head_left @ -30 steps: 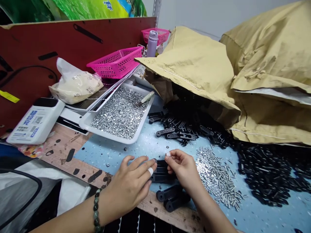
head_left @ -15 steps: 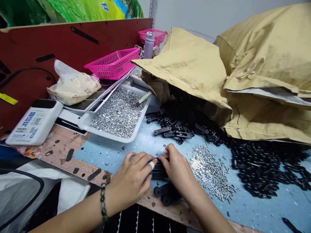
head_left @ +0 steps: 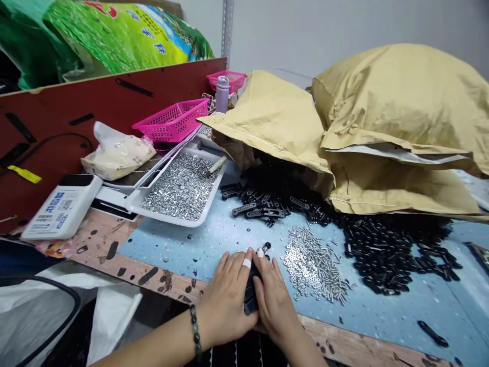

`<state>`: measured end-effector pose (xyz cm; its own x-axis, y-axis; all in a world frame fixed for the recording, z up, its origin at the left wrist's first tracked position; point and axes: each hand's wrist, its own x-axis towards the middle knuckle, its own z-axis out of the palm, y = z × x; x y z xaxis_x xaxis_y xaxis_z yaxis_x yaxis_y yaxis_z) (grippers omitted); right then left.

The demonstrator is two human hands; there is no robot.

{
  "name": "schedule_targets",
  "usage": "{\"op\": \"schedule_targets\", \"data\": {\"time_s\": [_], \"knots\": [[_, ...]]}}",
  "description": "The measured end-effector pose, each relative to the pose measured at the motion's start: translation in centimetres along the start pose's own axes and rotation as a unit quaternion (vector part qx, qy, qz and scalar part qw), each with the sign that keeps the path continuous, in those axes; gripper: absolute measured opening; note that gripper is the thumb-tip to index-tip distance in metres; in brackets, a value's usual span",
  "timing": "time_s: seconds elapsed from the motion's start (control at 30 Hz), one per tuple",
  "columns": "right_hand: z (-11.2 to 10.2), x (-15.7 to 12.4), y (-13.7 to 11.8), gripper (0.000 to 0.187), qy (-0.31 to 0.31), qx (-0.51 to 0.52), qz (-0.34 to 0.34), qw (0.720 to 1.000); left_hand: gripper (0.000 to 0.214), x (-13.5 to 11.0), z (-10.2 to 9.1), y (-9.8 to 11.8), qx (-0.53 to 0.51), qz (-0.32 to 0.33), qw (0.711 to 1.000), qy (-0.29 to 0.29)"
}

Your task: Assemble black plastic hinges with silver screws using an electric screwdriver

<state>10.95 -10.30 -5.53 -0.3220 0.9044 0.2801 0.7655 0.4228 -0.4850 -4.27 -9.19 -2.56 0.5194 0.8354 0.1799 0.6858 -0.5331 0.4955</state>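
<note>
My left hand (head_left: 229, 290), with a bead bracelet at the wrist and a white band on one finger, presses against the left side of a small stack of black plastic parts (head_left: 251, 294) at the table's front edge. From the other side my right hand (head_left: 273, 293) closes on the same stack. Its fingers partly cover the parts, and a round end sticks out beyond the fingertips. Just right of my hands lies a pile of silver pins and small nuts or washers (head_left: 315, 265). Behind it, loose black strips with slots (head_left: 263, 204) spill from a paper sack (head_left: 271, 112).
A white tray (head_left: 133, 204) of small metal pieces holds a brush-like tool (head_left: 217, 165). Pink baskets (head_left: 171, 122), a purple bottle (head_left: 222, 94) and a plastic bag (head_left: 118, 155) stand behind. More black parts (head_left: 378, 255) lie at right, one single piece (head_left: 432, 334) near the front.
My hands have moved closer together and nearer the table edge, now flanking the black parts, which are turned lengthwise away from me. The camera view has shifted right and tilted up.
</note>
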Motion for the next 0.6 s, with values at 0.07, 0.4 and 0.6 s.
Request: {"op": "schedule_targets", "data": {"time_s": [0.07, 0.4, 0.6], "knots": [[0.1, 0.2, 0.0, 0.063, -0.004, -0.026, -0.011, 1.0, 0.077, 0.0, -0.1, 0.2, 0.004, -0.003, 1.0, 0.013], [0.2, -0.4, 0.3, 0.057, 0.094, 0.023, 0.112, 0.989, 0.072, 0.7, -1.2, 0.4, -0.037, -0.018, 0.999, 0.028], [-1.5, 2.2, 1.4, 0.039, 0.16, 0.077, 0.09, 0.98, 0.068, -9.1, -9.4, -2.7, 0.034, -0.037, 0.993, 0.109]]}}
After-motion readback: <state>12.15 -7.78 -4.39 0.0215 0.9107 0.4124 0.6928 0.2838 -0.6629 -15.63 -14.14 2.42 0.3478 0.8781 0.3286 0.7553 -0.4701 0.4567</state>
